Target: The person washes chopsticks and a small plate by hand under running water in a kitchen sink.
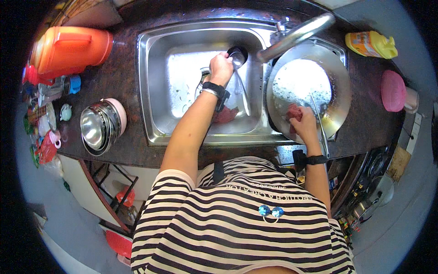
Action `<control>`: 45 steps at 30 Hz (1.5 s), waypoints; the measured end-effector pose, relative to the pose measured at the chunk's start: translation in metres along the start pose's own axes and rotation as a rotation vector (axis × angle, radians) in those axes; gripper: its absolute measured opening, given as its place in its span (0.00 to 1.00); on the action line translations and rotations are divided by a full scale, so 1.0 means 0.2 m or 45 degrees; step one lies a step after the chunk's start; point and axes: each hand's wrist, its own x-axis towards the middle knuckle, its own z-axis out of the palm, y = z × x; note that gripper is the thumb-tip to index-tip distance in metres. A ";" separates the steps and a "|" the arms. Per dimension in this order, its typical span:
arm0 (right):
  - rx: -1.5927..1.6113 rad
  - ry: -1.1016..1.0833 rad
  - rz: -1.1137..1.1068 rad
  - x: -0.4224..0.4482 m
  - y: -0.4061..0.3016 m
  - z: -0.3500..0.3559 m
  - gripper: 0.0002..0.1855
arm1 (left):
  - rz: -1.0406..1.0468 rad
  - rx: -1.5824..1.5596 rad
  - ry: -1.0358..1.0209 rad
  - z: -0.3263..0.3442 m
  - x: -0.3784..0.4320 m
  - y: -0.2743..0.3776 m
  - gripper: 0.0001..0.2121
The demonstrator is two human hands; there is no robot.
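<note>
My left hand (220, 69) reaches into the steel sink basin (160, 85), fingers curled at the rim of a metal ladle (238, 59). Whether they grip the ladle or only touch it is unclear. Something dark and round surrounds the ladle's bowl, and its handle slants toward me. A dark red cloth (226, 115) lies on the basin floor, partly behind my left forearm. In my right hand (305, 121) is a reddish scrubbing cloth (294, 112), held inside a large metal wok (342, 89) at the right. A long metal utensil (322, 132) leans across the wok's near rim.
The faucet (297, 37) arches over the wok's far left side. Stacked metal bowls (94, 128) and an orange jug (73, 49) stand left on the dark countertop (128, 68). A yellow bottle (371, 44) and a pink bowl (393, 90) are at the right.
</note>
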 end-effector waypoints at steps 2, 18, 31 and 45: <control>0.077 0.114 -0.034 0.05 0.04 0.01 0.21 | 0.063 -0.125 0.072 -0.03 0.01 -0.04 0.07; -0.258 0.169 0.074 0.20 0.13 0.23 0.33 | -0.816 0.687 -0.094 -0.37 -0.11 -0.63 0.27; -0.179 0.090 -0.041 0.14 0.09 0.34 0.24 | -0.397 -0.581 -0.004 -0.71 -0.43 -0.05 0.16; 0.409 0.423 -0.676 -0.12 -0.55 0.01 0.16 | 0.537 -0.019 -0.365 -0.27 -0.94 0.57 0.14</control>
